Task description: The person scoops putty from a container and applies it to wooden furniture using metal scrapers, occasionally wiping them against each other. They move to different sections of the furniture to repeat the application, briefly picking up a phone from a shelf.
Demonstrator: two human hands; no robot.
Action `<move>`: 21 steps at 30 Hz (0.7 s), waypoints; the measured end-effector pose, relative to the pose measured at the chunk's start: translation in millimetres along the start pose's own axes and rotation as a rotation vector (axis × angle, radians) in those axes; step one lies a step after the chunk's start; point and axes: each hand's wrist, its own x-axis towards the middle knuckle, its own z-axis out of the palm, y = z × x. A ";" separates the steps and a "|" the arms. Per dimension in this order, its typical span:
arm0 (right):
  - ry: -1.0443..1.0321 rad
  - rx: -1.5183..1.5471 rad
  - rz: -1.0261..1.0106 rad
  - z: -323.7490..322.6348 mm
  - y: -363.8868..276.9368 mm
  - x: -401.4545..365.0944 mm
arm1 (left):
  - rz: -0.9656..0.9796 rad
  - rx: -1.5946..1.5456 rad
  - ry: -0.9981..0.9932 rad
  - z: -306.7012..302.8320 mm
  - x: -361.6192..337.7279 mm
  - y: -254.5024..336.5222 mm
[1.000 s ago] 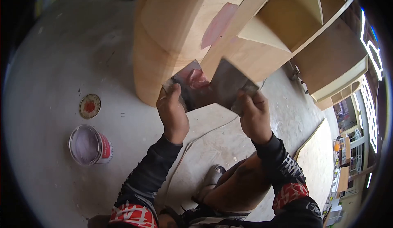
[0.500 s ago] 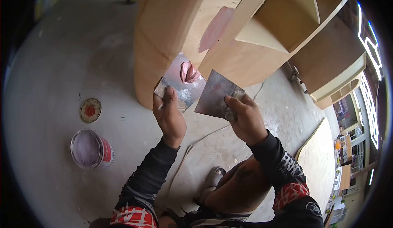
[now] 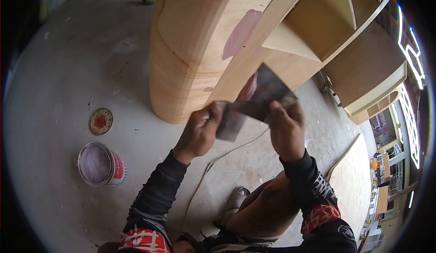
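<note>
My left hand is closed around a flat metal putty spreader, blurred by motion and partly hidden. My right hand pinches a second square putty spreader, thumb on its upper face. The two plates overlap in front of the curved plywood cabinet. Pink putty shows as a lump along the left edge of the right-hand plate. Higher up, a pink filler patch is spread over the plywood beside the cabinet's edge strip.
On the floor at left stand an open can of pale putty and its round lid with a red smear. A cable runs across the floor. Another wooden unit and a plywood sheet are at right.
The plates were apart, with the putty lump in full view on the left one. Now the right plate has moved up and across it, and the left plate has turned and dropped lower.
</note>
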 end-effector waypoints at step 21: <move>-0.628 -1.114 -0.786 4.4 -7.8 16.3 | -0.382 -0.650 0.121 -67.6 11.4 46.1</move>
